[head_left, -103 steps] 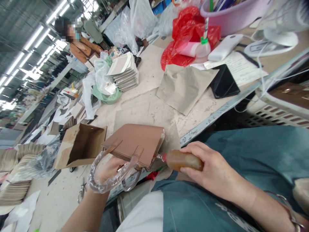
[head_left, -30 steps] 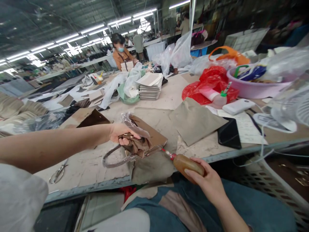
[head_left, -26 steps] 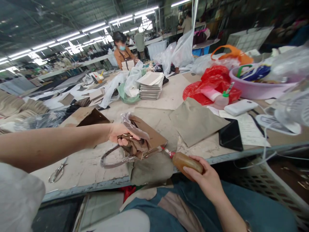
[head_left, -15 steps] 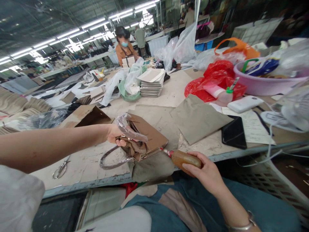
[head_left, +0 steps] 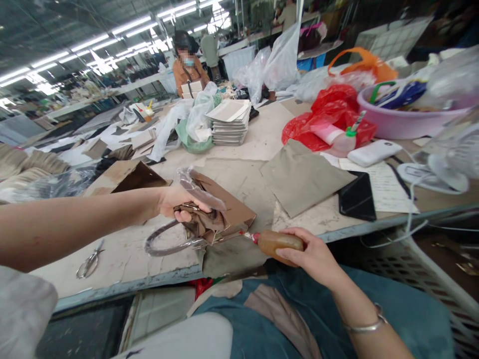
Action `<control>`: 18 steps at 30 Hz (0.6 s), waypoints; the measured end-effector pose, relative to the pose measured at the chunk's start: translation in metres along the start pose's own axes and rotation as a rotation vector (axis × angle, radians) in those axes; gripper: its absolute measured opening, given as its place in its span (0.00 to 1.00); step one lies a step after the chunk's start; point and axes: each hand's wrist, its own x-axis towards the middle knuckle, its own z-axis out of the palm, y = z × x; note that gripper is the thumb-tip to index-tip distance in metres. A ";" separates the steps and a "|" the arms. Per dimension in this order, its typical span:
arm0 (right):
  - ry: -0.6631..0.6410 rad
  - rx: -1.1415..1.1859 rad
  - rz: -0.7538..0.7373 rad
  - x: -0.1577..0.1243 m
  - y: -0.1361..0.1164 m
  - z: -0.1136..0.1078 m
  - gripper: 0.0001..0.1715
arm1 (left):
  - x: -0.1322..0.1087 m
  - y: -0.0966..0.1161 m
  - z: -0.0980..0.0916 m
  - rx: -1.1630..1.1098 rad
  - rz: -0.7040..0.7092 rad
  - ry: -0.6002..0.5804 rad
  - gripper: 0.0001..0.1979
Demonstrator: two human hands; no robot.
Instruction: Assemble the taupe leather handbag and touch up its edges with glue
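My left hand [head_left: 179,203] is closed on a brown handbag [head_left: 228,202] near the table's front edge, its fingers around folded brown material at the opening. The bag's handles are wrapped in clear plastic; one handle [head_left: 157,242] loops out over the tabletop. In my right hand [head_left: 305,252] is an amber squeeze bottle [head_left: 279,245], its red and white nozzle pointing left at the bag's lower edge. Whether the tip touches the bag I cannot tell. Beneath the bag lies an olive-grey sheet [head_left: 228,259].
Scissors [head_left: 89,264] lie left on the table. Another olive-grey sheet [head_left: 305,177], a black tablet-like object [head_left: 357,197] and a white power bank [head_left: 374,153] lie right. Behind are stacked panels [head_left: 230,127], a red bag [head_left: 329,112] and a purple basin [head_left: 407,122]. A co-worker [head_left: 187,70] sits across.
The whole view has shifted slightly, so things appear a little further left. Both hands keep their holds on the bag and the bottle, the nozzle staying close to the bag's edge.
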 end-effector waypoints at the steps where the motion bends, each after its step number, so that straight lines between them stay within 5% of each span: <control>1: 0.002 -0.033 -0.032 0.001 -0.001 0.000 0.20 | 0.002 0.004 0.000 -0.083 -0.045 -0.030 0.21; 7: 0.064 -0.225 -0.215 -0.002 -0.004 0.004 0.18 | 0.024 0.038 0.003 -0.245 -0.105 -0.089 0.09; 18: 0.211 -0.459 -0.321 -0.029 0.001 0.013 0.21 | 0.059 0.070 0.006 -0.074 -0.100 -0.030 0.09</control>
